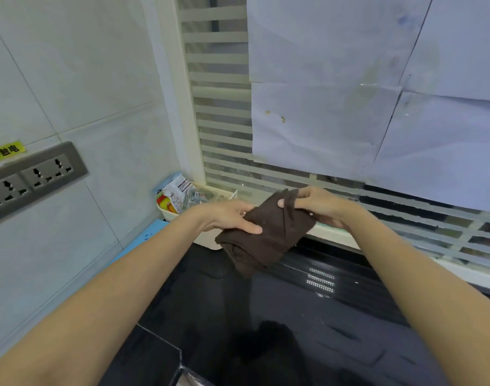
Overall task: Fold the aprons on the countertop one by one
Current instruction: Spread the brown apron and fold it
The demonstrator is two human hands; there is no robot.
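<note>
Sockets (29, 176): three, in one grey wall strip at far left, with a yellow label (5, 151) above it.

Tray (179, 217): one, cream, in the corner where tiled wall meets window. Contents: several packets (174, 195), one white with print, one red and yellow, plus clear wrappers; an exact count cannot be made.

Apron (266, 232): one in view, dark brown, folded into a compact bundle. It is held in the air above the black counter (307, 330), in front of the window sill, tilted with its upper end toward the right.

Left hand (227, 215): thumb lies across the near face of the bundle's left side; the fingers pass behind the cloth. It grips the apron.

Right hand (319, 203): thumb and fingers close narrowly on the bundle's upper right corner, pinching the cloth.

Paper sheets (321, 93): at least three, taped over the striped window glass behind the hands.
</note>
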